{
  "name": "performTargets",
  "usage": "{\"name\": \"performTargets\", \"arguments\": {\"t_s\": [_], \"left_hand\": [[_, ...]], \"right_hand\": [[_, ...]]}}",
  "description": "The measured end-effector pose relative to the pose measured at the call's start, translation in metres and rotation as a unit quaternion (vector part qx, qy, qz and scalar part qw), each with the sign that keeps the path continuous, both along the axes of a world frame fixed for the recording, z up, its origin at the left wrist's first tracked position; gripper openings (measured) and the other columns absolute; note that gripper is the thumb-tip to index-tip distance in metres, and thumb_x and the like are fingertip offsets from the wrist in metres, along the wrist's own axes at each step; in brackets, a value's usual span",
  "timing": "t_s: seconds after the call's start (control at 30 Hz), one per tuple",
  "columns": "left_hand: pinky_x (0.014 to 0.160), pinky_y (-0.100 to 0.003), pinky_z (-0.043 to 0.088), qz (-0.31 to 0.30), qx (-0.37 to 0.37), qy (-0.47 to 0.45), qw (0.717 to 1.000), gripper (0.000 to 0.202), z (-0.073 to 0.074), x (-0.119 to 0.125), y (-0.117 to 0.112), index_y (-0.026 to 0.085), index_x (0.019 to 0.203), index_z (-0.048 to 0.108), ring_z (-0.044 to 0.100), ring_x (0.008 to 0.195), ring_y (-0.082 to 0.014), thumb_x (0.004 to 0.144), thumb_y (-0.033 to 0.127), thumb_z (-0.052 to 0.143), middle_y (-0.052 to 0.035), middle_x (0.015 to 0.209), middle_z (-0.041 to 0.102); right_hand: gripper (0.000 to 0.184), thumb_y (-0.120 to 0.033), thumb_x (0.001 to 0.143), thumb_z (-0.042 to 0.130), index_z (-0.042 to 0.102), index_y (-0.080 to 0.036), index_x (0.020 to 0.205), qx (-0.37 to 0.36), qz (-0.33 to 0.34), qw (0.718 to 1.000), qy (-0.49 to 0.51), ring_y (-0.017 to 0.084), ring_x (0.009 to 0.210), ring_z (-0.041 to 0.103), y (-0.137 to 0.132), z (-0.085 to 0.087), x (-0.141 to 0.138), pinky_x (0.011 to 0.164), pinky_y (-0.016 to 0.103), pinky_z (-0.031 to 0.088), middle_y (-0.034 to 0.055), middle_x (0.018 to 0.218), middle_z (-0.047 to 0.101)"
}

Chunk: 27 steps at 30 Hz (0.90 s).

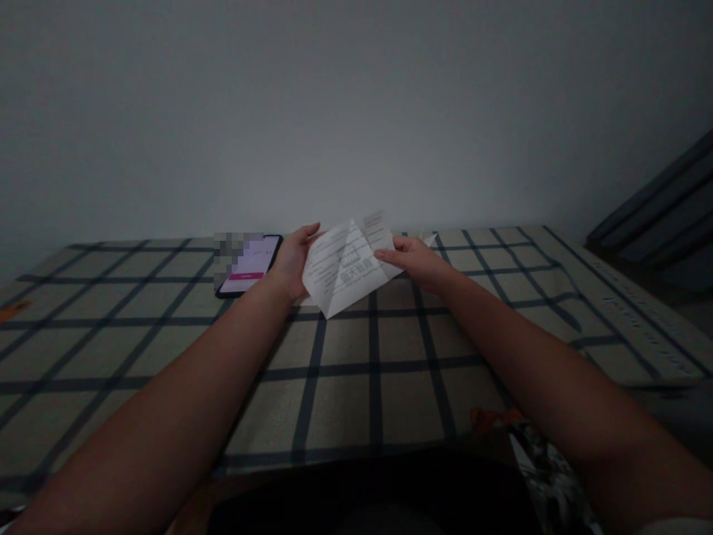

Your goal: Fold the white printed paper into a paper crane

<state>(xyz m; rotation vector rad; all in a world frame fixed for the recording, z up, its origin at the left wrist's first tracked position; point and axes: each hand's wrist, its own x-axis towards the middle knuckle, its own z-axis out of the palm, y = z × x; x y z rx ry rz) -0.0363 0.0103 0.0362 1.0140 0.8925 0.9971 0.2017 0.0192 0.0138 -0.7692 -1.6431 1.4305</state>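
Observation:
A creased white sheet of printed paper (pixel 348 271) is held up just above the checked cloth, tilted, with folds meeting near its middle. At its left edge is my left hand (pixel 294 260), closed on the sheet with the thumb up and the other fingers mostly hidden behind it. My right hand (pixel 417 260) pinches the right side, thumb on the front face and fingers behind. Pale paper edges also show below the sheet and behind my right hand; I cannot tell whether they belong to the same sheet.
A phone (pixel 253 264) with a lit screen lies left of my left hand. The checked tablecloth (pixel 345 371) covers the table, which meets a plain wall (pixel 356 111). An orange patch (pixel 15 310) is at the far left, and dark slanted panels (pixel 657 193) stand at right.

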Motion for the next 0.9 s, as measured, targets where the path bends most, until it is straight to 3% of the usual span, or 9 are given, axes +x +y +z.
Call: {"name": "performTargets", "arguments": {"t_s": [0.13, 0.23, 0.4, 0.57, 0.73, 0.9], "left_hand": [[0.077, -0.045, 0.058, -0.047, -0.031, -0.054, 0.997, 0.038, -0.002, 0.004, 0.001, 0.011, 0.095, 0.072, 0.071, 0.089, -0.0331, 0.077, 0.039, 0.053, -0.0118, 0.083, 0.074], [0.074, -0.038, 0.058, -0.085, 0.001, -0.086, 0.993, 0.031, -0.004, 0.011, -0.001, 0.01, 0.089, 0.072, 0.071, 0.081, -0.0282, 0.077, 0.035, 0.057, -0.0107, 0.081, 0.074], [0.072, -0.025, 0.055, -0.095, 0.044, -0.032, 0.994, 0.027, -0.012, 0.015, -0.003, 0.014, 0.101, 0.072, 0.07, 0.077, -0.0164, 0.075, 0.019, 0.074, -0.0078, 0.093, 0.076], [0.075, -0.029, 0.056, -0.082, 0.068, -0.001, 0.994, 0.03, -0.02, 0.017, -0.002, 0.013, 0.104, 0.072, 0.072, 0.079, -0.0186, 0.075, 0.021, 0.077, -0.0107, 0.097, 0.076], [0.077, -0.032, 0.056, -0.05, 0.082, 0.002, 0.995, 0.033, -0.015, 0.02, -0.007, 0.013, 0.103, 0.072, 0.072, 0.078, -0.0192, 0.072, 0.02, 0.078, -0.0101, 0.095, 0.076], [0.08, -0.034, 0.057, -0.078, 0.046, 0.05, 0.995, 0.033, -0.012, 0.027, -0.018, 0.014, 0.1, 0.073, 0.073, 0.08, -0.0205, 0.07, 0.025, 0.082, -0.0107, 0.096, 0.077]], "right_hand": [[0.037, -0.04, 0.071, 0.08, 0.074, -0.017, 0.099, -0.006, -0.033, 0.999, 0.027, 0.02, 0.095, 0.069, -0.001, 0.002, -0.002, 0.093, 0.039, 0.053, 0.0075, 0.107, 0.075], [0.036, -0.041, 0.069, 0.081, 0.074, -0.017, 0.096, -0.008, -0.051, 0.998, 0.04, 0.019, 0.091, 0.069, -0.001, 0.002, -0.003, 0.09, 0.037, 0.053, 0.0063, 0.104, 0.076], [0.038, -0.042, 0.069, 0.082, 0.075, -0.017, 0.098, 0.003, -0.045, 0.998, 0.045, 0.019, 0.091, 0.068, 0.002, 0.0, -0.003, 0.089, 0.035, 0.052, 0.0057, 0.103, 0.076], [0.034, -0.038, 0.071, 0.081, 0.075, -0.018, 0.098, 0.01, -0.024, 0.999, 0.036, 0.019, 0.095, 0.068, 0.004, -0.003, -0.002, 0.093, 0.036, 0.05, 0.0066, 0.108, 0.075], [0.036, -0.038, 0.07, 0.08, 0.075, -0.018, 0.099, 0.004, -0.028, 0.999, 0.035, 0.02, 0.099, 0.067, 0.003, -0.001, -0.003, 0.094, 0.037, 0.05, 0.0071, 0.108, 0.075], [0.033, -0.036, 0.069, 0.081, 0.075, -0.017, 0.096, -0.015, -0.03, 0.999, 0.043, 0.019, 0.092, 0.068, -0.002, 0.003, -0.004, 0.089, 0.037, 0.052, 0.0068, 0.104, 0.075]]}}
